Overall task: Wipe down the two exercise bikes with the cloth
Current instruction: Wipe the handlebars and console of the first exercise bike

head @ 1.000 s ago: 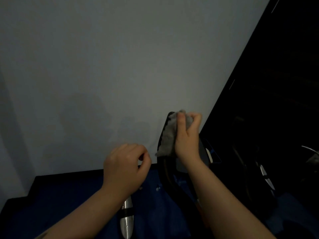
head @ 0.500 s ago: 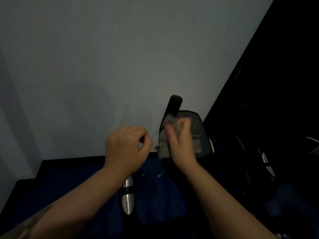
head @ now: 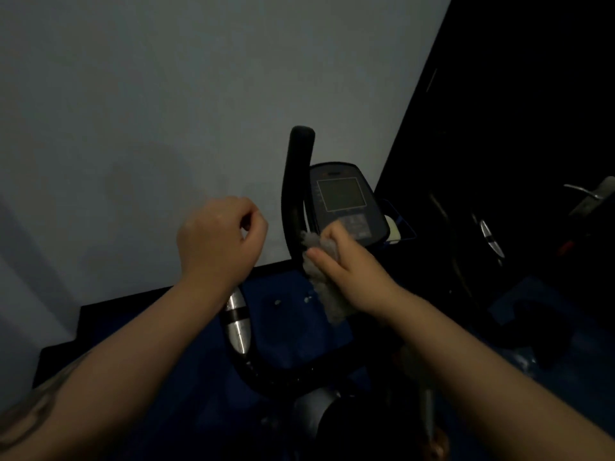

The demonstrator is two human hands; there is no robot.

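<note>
A black exercise bike stands right in front of me. Its upright handlebar (head: 297, 181) rises beside a console (head: 346, 202) with a grey screen. My right hand (head: 349, 271) grips a grey cloth (head: 324, 279) and presses it against the lower part of that upright bar. My left hand (head: 221, 242) is curled around the left handlebar, just above its silver grip sensor (head: 237, 322). A second bike (head: 492, 241) shows dimly at the right, mostly lost in darkness.
A pale wall (head: 199, 94) fills the space ahead. Blue floor mats (head: 283, 314) lie below the bike, with a black skirting edge along the wall. The right side of the room is very dark.
My right hand slid the cloth down the upright bar from its top to its lower part, uncovering the bar's tip and the console. My left hand kept its grip.
</note>
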